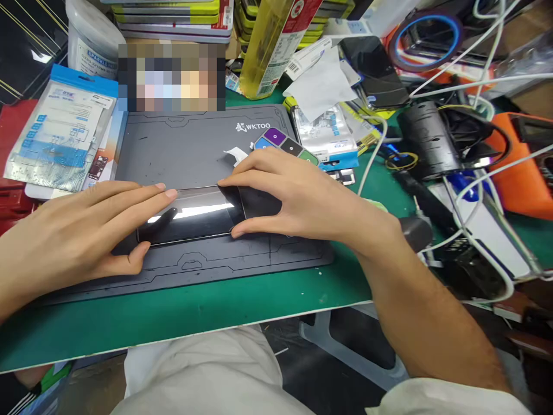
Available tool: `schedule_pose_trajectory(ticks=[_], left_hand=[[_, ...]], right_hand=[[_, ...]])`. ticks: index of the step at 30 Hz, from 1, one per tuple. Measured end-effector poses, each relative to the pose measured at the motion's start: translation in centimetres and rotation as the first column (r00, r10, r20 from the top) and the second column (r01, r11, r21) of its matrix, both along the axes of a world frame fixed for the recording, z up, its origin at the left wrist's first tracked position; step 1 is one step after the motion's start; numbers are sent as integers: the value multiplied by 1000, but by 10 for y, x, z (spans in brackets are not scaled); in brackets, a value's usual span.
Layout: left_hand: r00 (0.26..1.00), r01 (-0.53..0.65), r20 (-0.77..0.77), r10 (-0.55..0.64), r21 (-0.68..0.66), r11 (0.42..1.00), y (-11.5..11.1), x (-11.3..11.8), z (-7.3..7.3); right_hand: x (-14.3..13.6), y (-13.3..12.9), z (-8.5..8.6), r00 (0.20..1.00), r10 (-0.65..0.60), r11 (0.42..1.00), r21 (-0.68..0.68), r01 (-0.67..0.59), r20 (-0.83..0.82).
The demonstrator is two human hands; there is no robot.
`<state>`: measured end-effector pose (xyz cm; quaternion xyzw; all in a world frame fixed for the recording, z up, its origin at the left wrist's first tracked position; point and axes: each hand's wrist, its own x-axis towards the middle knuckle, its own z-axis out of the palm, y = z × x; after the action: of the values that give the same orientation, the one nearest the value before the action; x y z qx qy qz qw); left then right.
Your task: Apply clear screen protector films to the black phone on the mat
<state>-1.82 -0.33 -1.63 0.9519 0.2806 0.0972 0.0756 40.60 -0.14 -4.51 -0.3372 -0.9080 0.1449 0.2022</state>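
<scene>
A smartphone with a glossy dark screen lies lengthwise on a grey work mat, a bright reflection across its glass. My left hand is around its left end, fingers over the upper edge and thumb by the lower left corner. At the other end, my right hand grips the phone between thumb and index finger at its two long edges. A torn white scrap lies just beyond the right fingertips. Partly hidden behind that hand is a piece with coloured tiles.
Packets and a white tub stand at the left. A yellow bottle rises behind the mat. White cables, a roll of tape and an orange device crowd the right side. The green table's front edge runs close to me.
</scene>
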Motion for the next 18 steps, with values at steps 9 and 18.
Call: schedule_pose_trajectory(ticks=[9,18], left_hand=[[993,-102,-62,99,-41,994,-1,3,5],[992,-87,-82,92,63,994,-2,9,5]], right_hand=[[1,0,1,1000,21,1000,-1,-21,-21],[1,0,3,1000,1,1000,-11,-1,23]])
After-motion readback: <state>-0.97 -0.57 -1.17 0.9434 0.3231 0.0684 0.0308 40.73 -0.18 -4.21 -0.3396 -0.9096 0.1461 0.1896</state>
